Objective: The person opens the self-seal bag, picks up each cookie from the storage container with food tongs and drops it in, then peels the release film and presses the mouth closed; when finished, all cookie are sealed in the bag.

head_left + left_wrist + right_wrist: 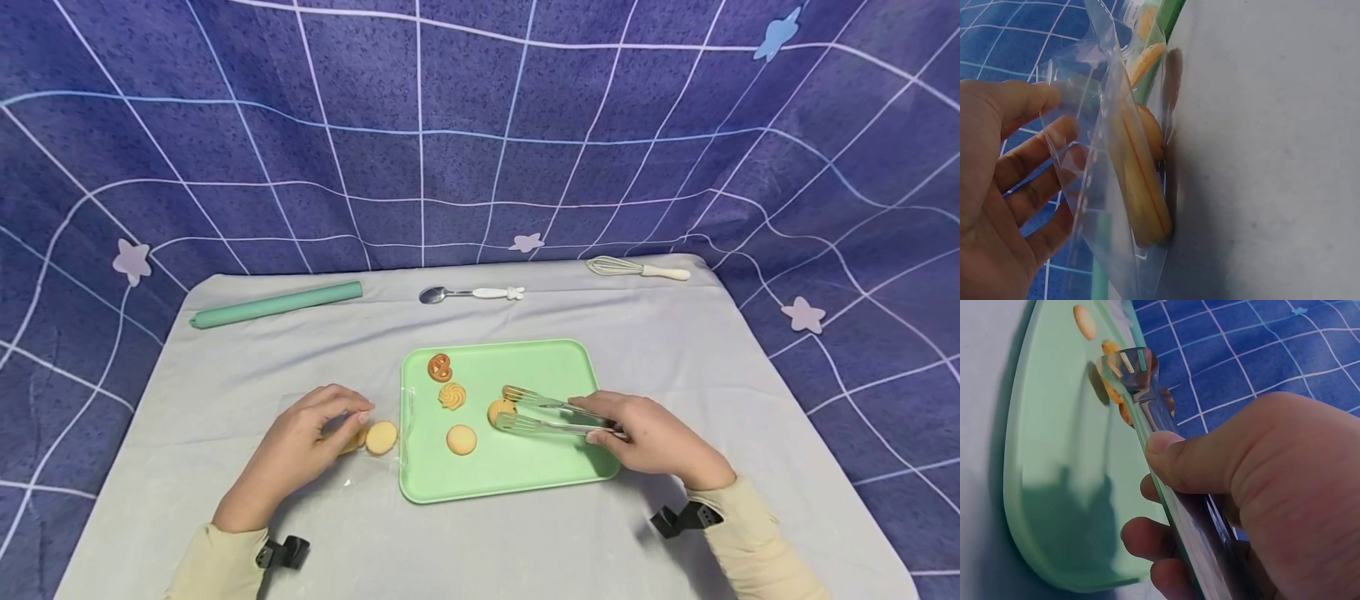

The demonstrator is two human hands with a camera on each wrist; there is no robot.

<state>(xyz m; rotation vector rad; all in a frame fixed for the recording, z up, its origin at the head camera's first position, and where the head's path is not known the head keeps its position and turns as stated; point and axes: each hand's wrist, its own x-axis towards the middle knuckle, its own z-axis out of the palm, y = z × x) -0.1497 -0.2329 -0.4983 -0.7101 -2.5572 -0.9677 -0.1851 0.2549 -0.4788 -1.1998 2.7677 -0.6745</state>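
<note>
Cloth, pale grey and creased, covers the counter [675, 358] before us. At far left we see a teal, stick-shaped cylinder [277, 304]. Next, our left hand [311, 429], fingers curled, holds the edge of a clear plastic bag [1099, 194]; through its film show pale yellow round cookies [382, 437], just beside the tray. This light green, rectangular tray [540, 475] carries, near its left side, a brown pretzel-shaped cookie [439, 367], a golden swirl-patterned cookie [452, 396] and a plain round tan cookie [461, 440]. Behind the tray lies a metal spoon with a white handle [491, 293]. Around a round golden cookie [498, 411] stand the ends of slotted metal tongs [525, 424]; whether they press it, we cannot tell. Well behind rests a pale grey whisk with an off-white handle [663, 272]. Our right hand [648, 433] grips the tongs, thumb against one arm.
</note>
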